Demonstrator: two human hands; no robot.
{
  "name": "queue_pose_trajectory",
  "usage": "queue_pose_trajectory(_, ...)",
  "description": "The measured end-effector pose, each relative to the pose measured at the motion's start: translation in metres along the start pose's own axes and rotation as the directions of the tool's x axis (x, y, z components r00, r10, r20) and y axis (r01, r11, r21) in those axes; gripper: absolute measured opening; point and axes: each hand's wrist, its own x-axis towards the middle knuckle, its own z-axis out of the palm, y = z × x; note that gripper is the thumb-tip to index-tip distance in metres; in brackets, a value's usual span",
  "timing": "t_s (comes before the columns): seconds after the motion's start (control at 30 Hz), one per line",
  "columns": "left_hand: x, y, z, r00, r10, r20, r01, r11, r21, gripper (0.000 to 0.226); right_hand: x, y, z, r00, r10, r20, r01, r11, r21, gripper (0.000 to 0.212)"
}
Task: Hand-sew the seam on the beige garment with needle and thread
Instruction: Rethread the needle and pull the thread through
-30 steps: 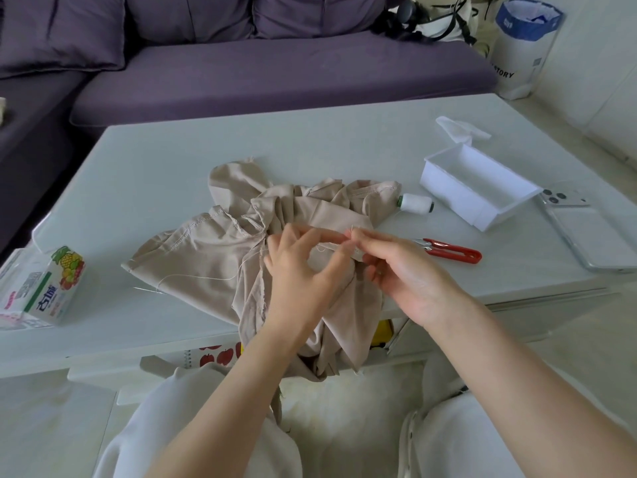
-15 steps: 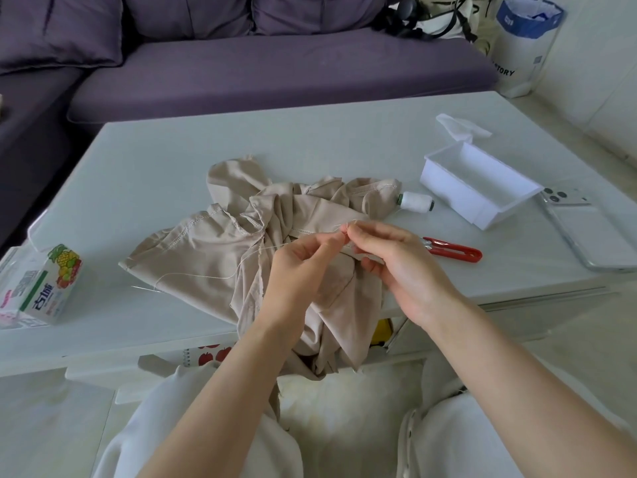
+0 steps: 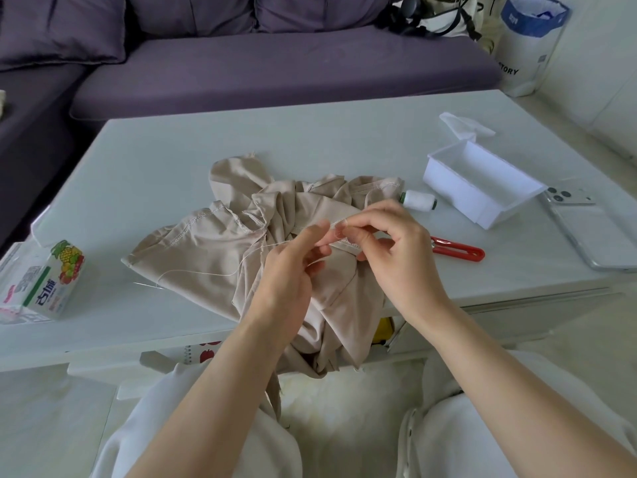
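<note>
- L hand (image 3: 289,267): fingers curled, thumb + forefinger grip pinched on a raised fold of the seam edge of the beige garment (image 3: 200,250), just above the counter (image 3: 310,139).
- R hand (image 3: 396,250): thumb + forefinger grip pinched tight on the same fold, tips nearly touching the L hand's; other fingers loosely curled. Can't tell if the needle is inside this pinch, too thin to see.
- Garment lies crumpled mid-counter, near the front edge; part of it hangs over the edge toward the person's lap.
- Thread (image 3: 206,273): pale strand runs from the hands across the garment's L part, loose end trailing onto the counter beside the cloth.
- White thread spool (image 3: 418,201) on its side, just beside the garment's R edge.
- Red snips (image 3: 458,251) flat on the counter, partly hidden behind the R hand.
- Open white box (image 3: 448,191) to the R of the spool; phone (image 3: 593,232) face down beside it.
- Fruit-print carton (image 3: 51,284) at the counter's L front corner.
- Purple sofa (image 3: 275,70) behind the counter.
</note>
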Motion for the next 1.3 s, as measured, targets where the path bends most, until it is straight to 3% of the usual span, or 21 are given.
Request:
queue_pose_trajectory(0.23,-0.002,-0.005,0.0,0.997,0.071,0.018,-0.073,0.992,0.107,0.014,0.0,0.001,0.0,0.999,-0.039,0.002,0.039,0.999,-0.03,0.009)
queue_pose_trajectory(0.4,-0.005,-0.002,0.004,0.983,0.178,-0.046,-0.167,0.97,0.178,0.014,-0.002,-0.003,0.001,0.994,0.096,0.045,-0.102,0.984,0.144,0.011)
queue_pose_trajectory(0.53,-0.005,-0.002,0.004,0.966,0.239,-0.102,-0.21,0.949,0.236,0.022,0.0,-0.008,-0.001,0.955,0.279,0.096,-0.295,0.907,0.301,0.012)
queue_pose_trajectory(0.63,-0.004,-0.003,0.003,0.965,0.249,-0.078,-0.219,0.935,0.279,0.012,0.001,-0.011,-0.002,0.929,0.352,0.118,-0.37,0.854,0.366,0.012)
queue_pose_trajectory(1.03,0.0,-0.005,0.0,0.951,0.294,-0.099,-0.248,0.913,0.325,0.01,0.0,-0.017,-0.004,0.858,0.472,0.203,-0.514,0.769,0.381,0.01)
queue_pose_trajectory(1.3,0.001,-0.006,0.002,0.943,0.311,-0.116,-0.254,0.901,0.352,0.009,0.002,-0.022,-0.003,0.829,0.53,0.177,-0.553,0.736,0.39,0.009)
